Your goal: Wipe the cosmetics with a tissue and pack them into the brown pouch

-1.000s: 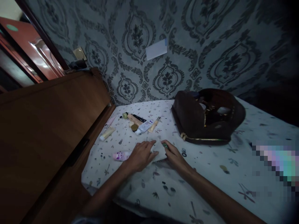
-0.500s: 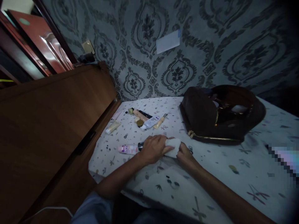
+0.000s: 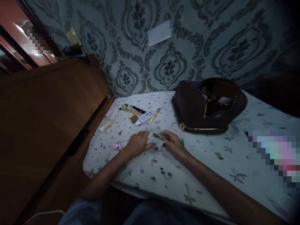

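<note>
My left hand (image 3: pixel 138 143) is closed around a crumpled white piece that looks like tissue or wipe (image 3: pixel 151 137), above the patterned cloth. Close on its right, my right hand (image 3: pixel 172 143) pinches at a small dark greenish piece (image 3: pixel 155 135) at the tissue's edge. What that piece is cannot be made out. A pink and white tube (image 3: pixel 119 145) lies just left of my left hand, partly hidden by it. Beyond the hands lie a pale squeeze tube (image 3: pixel 143 118), a yellowish tube with a dark tip (image 3: pixel 154 116) and a small brown round pot (image 3: pixel 134 119).
An unzipped dark brown bag (image 3: pixel 194 109) stands at the back right by the wallpapered wall (image 3: pixel 131 56). A cream tube (image 3: pixel 107 125) lies near the table's left edge, beside a wooden panel (image 3: pixel 51 103). A blurred-out bright screen-like object (image 3: pixel 276 153) lies far right.
My hands have moved apart slightly, and the white piece, stretched between both fists before, now shows mostly by my left hand. My right fingers have opened from a fist to a pinch. The view has shifted.
</note>
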Demonstrator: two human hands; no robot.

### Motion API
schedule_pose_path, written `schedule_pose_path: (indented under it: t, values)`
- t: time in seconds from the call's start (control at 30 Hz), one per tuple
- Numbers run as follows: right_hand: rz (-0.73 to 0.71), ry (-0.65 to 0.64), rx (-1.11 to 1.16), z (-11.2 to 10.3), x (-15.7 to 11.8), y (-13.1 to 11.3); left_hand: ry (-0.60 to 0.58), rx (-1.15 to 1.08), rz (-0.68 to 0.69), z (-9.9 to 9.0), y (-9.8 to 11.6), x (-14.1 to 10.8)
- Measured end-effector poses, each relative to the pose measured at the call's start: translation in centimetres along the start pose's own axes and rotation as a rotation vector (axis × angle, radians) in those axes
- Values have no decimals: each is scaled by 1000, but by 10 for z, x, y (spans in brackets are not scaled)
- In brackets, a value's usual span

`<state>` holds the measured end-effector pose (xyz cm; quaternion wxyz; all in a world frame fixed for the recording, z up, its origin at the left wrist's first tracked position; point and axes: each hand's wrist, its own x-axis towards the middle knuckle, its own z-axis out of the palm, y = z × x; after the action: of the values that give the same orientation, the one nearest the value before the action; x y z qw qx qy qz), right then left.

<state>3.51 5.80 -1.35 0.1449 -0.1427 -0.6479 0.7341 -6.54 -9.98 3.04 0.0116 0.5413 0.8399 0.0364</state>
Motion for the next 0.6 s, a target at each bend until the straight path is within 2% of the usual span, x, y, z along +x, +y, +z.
schedule_pose_path:
  t: [0.27, 0.37, 0.43, 0.5, 0.6]
  values:
    - [14, 37, 135, 0, 1, 0, -32, -106, 26, -3, -25, -20]
    - [15, 31, 183, -1, 3, 1, -1, -388, 141, -4, -38, -23]
    - [14, 43, 248, -1, 3, 0, 11, -627, 172, -4, -46, -24]
    - [5, 51, 323, -2, 3, -1, 34, -823, 50, -1, -51, -23]
    - [-20, 46, 412, -2, 2, -2, 104, -1011, -304, 6, -52, -18]
